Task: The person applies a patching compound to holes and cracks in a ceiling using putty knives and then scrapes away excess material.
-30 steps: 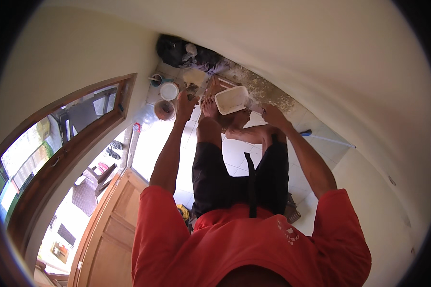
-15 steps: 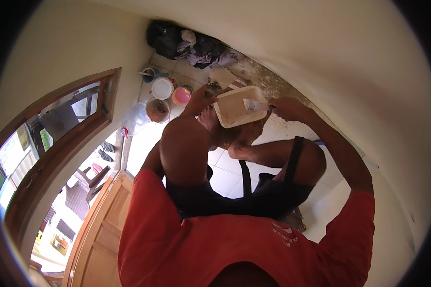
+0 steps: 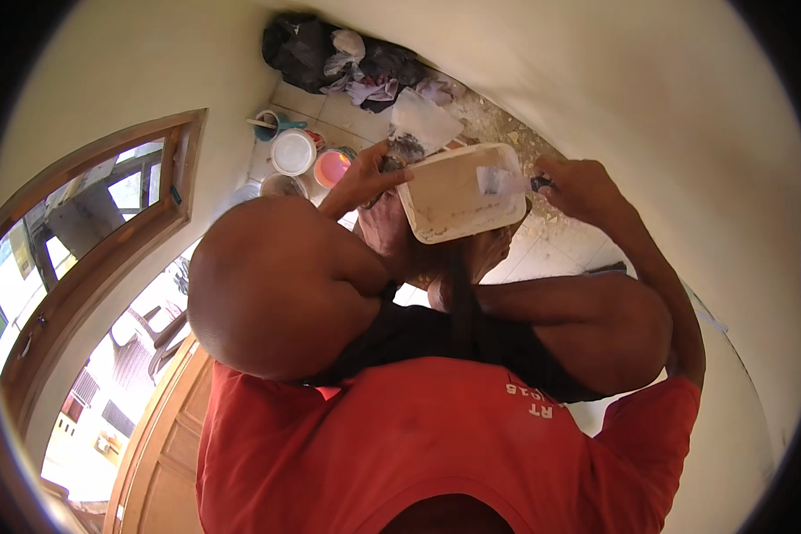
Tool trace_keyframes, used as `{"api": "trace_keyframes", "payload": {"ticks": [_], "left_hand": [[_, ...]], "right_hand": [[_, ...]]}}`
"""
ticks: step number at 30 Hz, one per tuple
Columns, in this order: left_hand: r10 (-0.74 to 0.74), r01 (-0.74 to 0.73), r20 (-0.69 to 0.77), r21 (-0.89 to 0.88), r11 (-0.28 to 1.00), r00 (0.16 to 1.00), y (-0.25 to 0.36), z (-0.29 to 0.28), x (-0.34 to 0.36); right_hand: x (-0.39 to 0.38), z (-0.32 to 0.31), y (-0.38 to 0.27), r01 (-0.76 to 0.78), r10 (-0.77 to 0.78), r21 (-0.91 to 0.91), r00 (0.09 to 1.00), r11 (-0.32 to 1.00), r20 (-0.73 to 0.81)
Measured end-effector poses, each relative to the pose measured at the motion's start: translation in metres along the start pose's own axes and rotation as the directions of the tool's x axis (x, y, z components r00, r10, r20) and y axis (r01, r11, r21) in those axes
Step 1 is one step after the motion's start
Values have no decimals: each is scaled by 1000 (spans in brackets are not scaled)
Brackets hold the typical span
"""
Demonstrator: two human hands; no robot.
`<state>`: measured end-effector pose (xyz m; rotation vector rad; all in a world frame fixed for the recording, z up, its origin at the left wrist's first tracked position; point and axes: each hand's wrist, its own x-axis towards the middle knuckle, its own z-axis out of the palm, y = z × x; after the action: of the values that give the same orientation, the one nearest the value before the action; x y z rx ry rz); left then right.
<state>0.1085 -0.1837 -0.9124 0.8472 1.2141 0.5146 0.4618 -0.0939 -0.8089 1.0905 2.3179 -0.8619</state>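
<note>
My left hand (image 3: 372, 178) grips the left edge of a whitish rectangular plastic tub (image 3: 449, 205). The tub sits tilted above my feet, with beige smears on its inside. My right hand (image 3: 583, 189) is closed around the dark handle of a putty knife (image 3: 498, 181), whose pale blade lies over the tub's right part. Just beyond my left fingers is a pale flat sheet (image 3: 425, 120) with a dark smear at its near end. I cannot tell whether those fingers also hold it.
Ahead to the left stand a white-topped bucket (image 3: 294, 152), a bucket with pink inside (image 3: 332, 169) and a teal pot (image 3: 268, 130) with a stick. Black bags (image 3: 304, 55) and cloths lie at the far wall. Crumbled debris (image 3: 507, 123) runs along the wall. A wooden door (image 3: 171, 436) is at left.
My view has leaned forward and my knees look larger. The tub and both hands have shifted slightly right in view. More of the pale sheet shows beyond my left hand.
</note>
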Motion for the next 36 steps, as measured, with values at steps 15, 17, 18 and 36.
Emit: {"api": "trace_keyframes", "payload": {"ticks": [15,17,18,36], "left_hand": [[133,-111,-69,259,960,989,15,4,-9],[103,-73,-82,308,949,991,21,5,-13],[66,-44,-84,246,968,994,26,7,-16],[214,-158,-261,217,963,941,-6,32,-9]], "right_hand": [[-12,-5,-36,-12,-70,405,980,914,187],[-18,-16,-37,85,-131,300,982,950,135],[-20,-20,-42,76,-120,299,984,951,133],[-19,66,-149,-397,407,93,896,913,-178]]}}
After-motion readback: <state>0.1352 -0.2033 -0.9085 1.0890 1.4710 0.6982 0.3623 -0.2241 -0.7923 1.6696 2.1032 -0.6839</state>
